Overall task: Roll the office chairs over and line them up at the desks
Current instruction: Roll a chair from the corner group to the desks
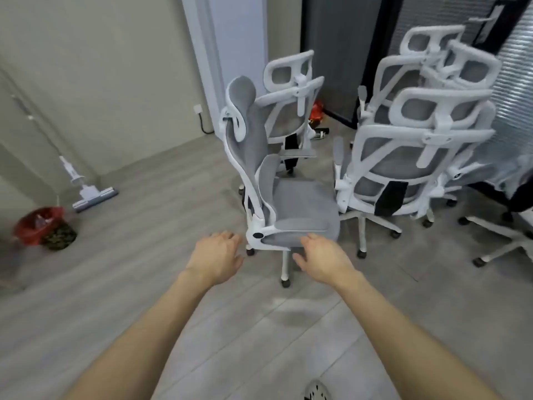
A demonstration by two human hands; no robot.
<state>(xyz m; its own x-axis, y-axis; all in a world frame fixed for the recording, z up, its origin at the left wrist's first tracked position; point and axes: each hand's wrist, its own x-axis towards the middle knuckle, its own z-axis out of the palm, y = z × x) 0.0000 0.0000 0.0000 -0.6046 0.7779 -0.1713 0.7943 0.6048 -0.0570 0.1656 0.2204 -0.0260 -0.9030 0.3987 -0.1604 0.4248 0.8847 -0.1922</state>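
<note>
Office chair (300, 206), grey mesh on a white frame, stands on the floor (144, 255) directly ahead of the 2 hands, with the seat facing right and the backrest to the left. Left hand (217, 256) is just beside the rear end of the near armrest, fingers relaxed, holding nothing. Right hand (324, 258) is just below that armrest, fingers relaxed and empty; contact cannot be confirmed. Matching chairs (403, 157) cluster behind, toward the floor's far right corner.
</note>
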